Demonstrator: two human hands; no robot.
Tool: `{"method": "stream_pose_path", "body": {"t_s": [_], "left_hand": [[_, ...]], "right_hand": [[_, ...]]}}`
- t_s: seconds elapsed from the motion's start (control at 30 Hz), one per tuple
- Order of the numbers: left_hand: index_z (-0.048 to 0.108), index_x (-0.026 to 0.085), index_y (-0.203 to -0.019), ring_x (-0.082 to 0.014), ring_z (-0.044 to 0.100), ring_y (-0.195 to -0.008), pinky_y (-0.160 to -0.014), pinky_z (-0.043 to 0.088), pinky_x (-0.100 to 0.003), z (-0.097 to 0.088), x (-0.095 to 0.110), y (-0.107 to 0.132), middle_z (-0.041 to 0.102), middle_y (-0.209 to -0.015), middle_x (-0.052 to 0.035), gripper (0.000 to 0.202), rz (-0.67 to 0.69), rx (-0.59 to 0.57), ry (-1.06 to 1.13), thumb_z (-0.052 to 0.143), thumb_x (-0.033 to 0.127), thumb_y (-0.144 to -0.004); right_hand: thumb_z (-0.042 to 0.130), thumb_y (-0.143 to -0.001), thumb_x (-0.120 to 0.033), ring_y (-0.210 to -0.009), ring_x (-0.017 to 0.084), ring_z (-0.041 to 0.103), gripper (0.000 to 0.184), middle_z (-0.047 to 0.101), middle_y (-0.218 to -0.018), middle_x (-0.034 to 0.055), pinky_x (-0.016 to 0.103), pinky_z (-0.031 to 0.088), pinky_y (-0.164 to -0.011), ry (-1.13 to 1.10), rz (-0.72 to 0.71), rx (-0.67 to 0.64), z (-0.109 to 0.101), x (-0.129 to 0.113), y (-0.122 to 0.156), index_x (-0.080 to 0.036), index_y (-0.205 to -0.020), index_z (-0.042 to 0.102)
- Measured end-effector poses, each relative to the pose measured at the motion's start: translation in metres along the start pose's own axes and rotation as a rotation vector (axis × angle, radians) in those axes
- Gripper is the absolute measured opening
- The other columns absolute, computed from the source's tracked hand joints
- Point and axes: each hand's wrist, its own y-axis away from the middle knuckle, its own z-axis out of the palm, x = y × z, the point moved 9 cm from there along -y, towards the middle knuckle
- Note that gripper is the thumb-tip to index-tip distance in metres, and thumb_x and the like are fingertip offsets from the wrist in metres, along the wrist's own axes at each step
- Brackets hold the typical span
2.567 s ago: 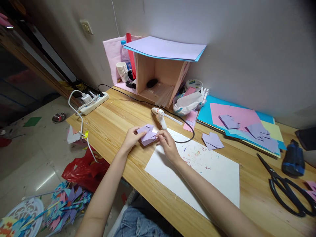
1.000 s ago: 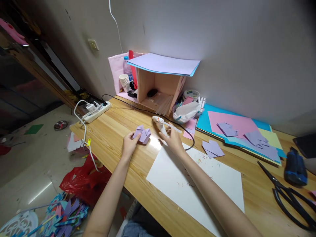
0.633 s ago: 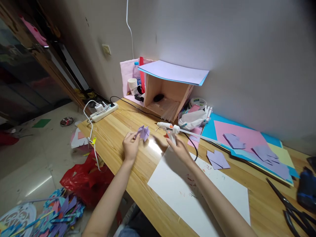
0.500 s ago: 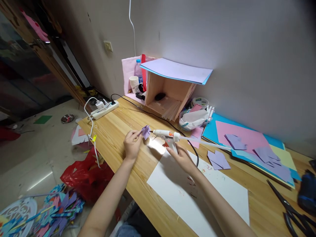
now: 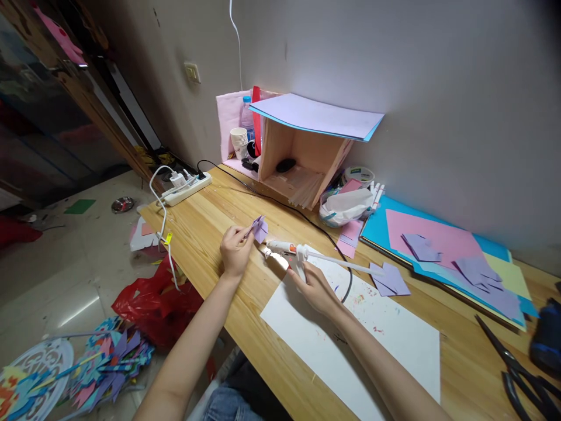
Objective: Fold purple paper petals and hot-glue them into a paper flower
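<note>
A small folded piece of purple paper [image 5: 260,230] is pinched in the fingers of my left hand [image 5: 235,250], above the wooden table. My right hand [image 5: 316,287] is wrapped round the handle of a white hot glue gun [image 5: 283,248], whose nozzle points left and sits just below and right of the folded paper. A long clear glue stick [image 5: 342,261] juts from the gun's back end. Beneath my right forearm lies a white sheet [image 5: 350,351] with coloured marks. More purple folded pieces [image 5: 389,279] rest to the right of the gun.
Black scissors [image 5: 512,365] lie at the right. Coloured paper sheets [image 5: 433,225] hold further purple pieces. A box shelf [image 5: 280,143] stands at the wall beside a plastic tub [image 5: 335,216]. A power strip [image 5: 188,190] sits at the far left corner; a black cord crosses the table.
The glue gun has lowered and shifted slightly left, its nozzle moving from beside the purple paper to just below it. My left hand keeps its pinch, raised slightly. The camera view has shifted a little.
</note>
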Motion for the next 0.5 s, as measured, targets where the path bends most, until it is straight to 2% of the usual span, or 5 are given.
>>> {"method": "stream_pose_path", "body": {"t_s": [0.17,0.5], "left_hand": [[0.07,0.021,-0.091,-0.0114,0.053,-0.067,-0.065,0.043,-0.024,0.0002,-0.0007,-0.0004,0.057,-0.072,-0.0016,0.019,-0.012,0.0,-0.014,0.057,0.024,-0.078],[0.071,0.021,-0.091,-0.0119,0.054,-0.068,-0.067,0.043,-0.024,0.0002,0.0018,-0.0004,0.058,-0.072,-0.002,0.018,0.013,-0.005,-0.034,0.058,0.022,-0.077]], "right_hand": [[0.04,-0.085,-0.04,-0.066,0.019,0.054,0.029,0.06,-0.074,0.0017,0.03,0.042,-0.064,0.012,0.002,-0.002,0.0003,-0.0002,0.0002,-0.021,-0.093,0.06],[0.04,-0.086,-0.04,-0.07,0.02,0.056,0.03,0.063,-0.08,0.0034,0.031,0.043,-0.067,-0.009,-0.013,0.003,0.0022,-0.0017,0.0002,-0.02,-0.095,0.06]]}}
